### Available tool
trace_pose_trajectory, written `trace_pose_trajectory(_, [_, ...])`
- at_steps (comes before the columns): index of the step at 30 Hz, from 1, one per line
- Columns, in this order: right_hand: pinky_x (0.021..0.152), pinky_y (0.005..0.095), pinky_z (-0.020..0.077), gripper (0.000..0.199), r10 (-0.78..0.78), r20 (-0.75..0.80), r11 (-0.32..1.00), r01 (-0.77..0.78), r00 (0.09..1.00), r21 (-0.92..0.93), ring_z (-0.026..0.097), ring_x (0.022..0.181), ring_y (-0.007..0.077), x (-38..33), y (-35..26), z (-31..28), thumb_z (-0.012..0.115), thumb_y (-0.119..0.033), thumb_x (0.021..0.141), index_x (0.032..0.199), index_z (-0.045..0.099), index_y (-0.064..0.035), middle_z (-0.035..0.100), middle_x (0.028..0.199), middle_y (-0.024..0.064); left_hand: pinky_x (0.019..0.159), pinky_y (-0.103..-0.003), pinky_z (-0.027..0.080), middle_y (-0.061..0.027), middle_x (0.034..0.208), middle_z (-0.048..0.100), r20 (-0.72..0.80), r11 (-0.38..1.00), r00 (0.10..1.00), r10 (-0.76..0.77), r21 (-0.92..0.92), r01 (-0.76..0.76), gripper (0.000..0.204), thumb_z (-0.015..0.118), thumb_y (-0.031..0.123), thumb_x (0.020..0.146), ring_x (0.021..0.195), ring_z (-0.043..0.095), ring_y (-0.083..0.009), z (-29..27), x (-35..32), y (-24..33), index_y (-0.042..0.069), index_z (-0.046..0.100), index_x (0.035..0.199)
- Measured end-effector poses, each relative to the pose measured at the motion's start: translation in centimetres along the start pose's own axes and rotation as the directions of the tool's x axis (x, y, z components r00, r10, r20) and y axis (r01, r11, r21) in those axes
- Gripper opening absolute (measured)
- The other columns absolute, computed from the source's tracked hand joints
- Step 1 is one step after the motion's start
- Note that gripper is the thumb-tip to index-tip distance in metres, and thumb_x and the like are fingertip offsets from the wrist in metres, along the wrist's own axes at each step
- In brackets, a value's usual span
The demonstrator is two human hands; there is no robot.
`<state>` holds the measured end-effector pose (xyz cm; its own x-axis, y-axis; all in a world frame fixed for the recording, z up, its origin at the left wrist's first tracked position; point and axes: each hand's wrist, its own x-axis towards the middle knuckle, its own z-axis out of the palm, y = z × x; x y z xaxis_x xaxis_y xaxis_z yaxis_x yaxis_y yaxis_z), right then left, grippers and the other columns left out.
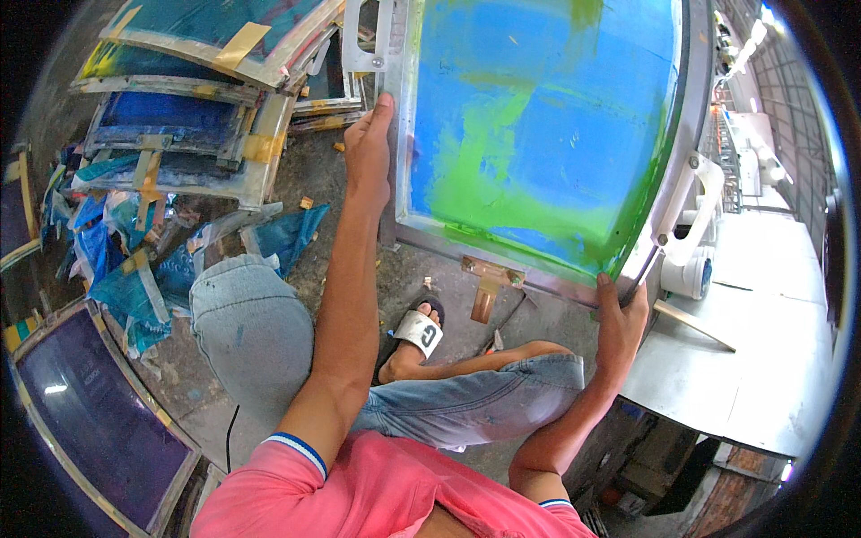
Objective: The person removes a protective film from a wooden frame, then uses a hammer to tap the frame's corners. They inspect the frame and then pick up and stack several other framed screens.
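Observation:
A large screen-printing frame (538, 134) with blue mesh, smeared with bright green ink, fills the top middle. It has a grey metal border and metal handles (689, 211) at its sides. My left hand (369, 143) grips its left edge, thumb up along the rim and the other fingers partly hidden. At the lower right corner, my right hand (621, 314) holds the border with the thumb on the near side. Some of its fingers go out of sight behind the frame. A brown taped piece (489, 285) sticks out below the near edge.
Stacked used screens (179, 117) and torn blue mesh scraps (134, 296) lie on the left. A dark purple screen (90, 403) leans at lower left. On the right, a white table (762, 359) bears a stick (695, 325) and a white tub (687, 273). My sandalled foot (417, 336) is below.

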<state>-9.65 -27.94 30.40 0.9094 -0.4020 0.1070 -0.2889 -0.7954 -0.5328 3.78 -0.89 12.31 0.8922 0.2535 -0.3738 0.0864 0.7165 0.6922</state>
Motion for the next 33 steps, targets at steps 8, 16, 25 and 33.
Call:
trace_pose_trajectory(8, [0.080,0.0337,0.0473,0.031,0.023,0.017,1.000,-0.023,1.000,0.004,0.059,0.085,0.0180,0.2,-0.2,-0.2,0.068,-0.018,0.089,0.111,0.060,0.0016,0.067,0.093,0.0114,0.042,-0.029,0.044,-0.0053,0.062,0.059,-0.055,0.999,0.998,-0.043,-0.007,0.042,0.039,0.059,0.043,0.095,0.048,0.056,-0.0149,-0.4,0.3,-0.5,0.005,0.063,0.085])
trace_pose_trajectory(16, [0.079,0.0335,0.0474,0.028,-0.001,0.030,1.000,0.000,1.000,0.025,0.059,0.084,0.0171,-0.1,-0.5,-0.5,0.068,-0.016,0.089,0.109,0.059,0.0012,0.067,0.091,0.0104,0.044,-0.030,0.043,-0.0071,0.064,0.060,-0.064,1.000,0.998,-0.022,-0.001,0.022,0.042,0.056,0.043,0.097,0.049,0.055,-0.0159,-0.4,-0.2,-0.8,0.003,0.064,0.087])
trace_pose_trajectory(25, [0.065,0.0283,0.0432,0.029,-0.036,0.008,0.999,0.036,0.999,-0.035,0.051,0.072,0.0110,0.2,0.3,-0.6,0.065,-0.022,0.091,0.109,0.061,0.0013,0.061,0.084,0.0039,0.044,-0.030,0.042,-0.0067,0.064,0.059,-0.060,1.000,0.998,-0.011,0.019,0.012,0.041,0.055,0.041,0.097,0.049,0.055,-0.0160,-0.1,-0.6,-1.0,0.002,0.063,0.086])
trace_pose_trajectory(33, [0.083,0.0362,0.0473,0.034,-0.055,0.000,0.981,0.054,0.998,-0.187,0.059,0.088,0.0210,0.4,-0.3,-0.9,0.067,-0.019,0.089,0.115,0.060,0.0018,0.067,0.098,0.0141,0.047,-0.034,0.044,-0.0062,0.064,0.058,-0.069,0.999,0.997,-0.022,-0.039,0.020,0.043,0.058,0.044,0.096,0.050,0.055,-0.0172,-0.8,-0.1,-1.5,0.005,0.062,0.078])
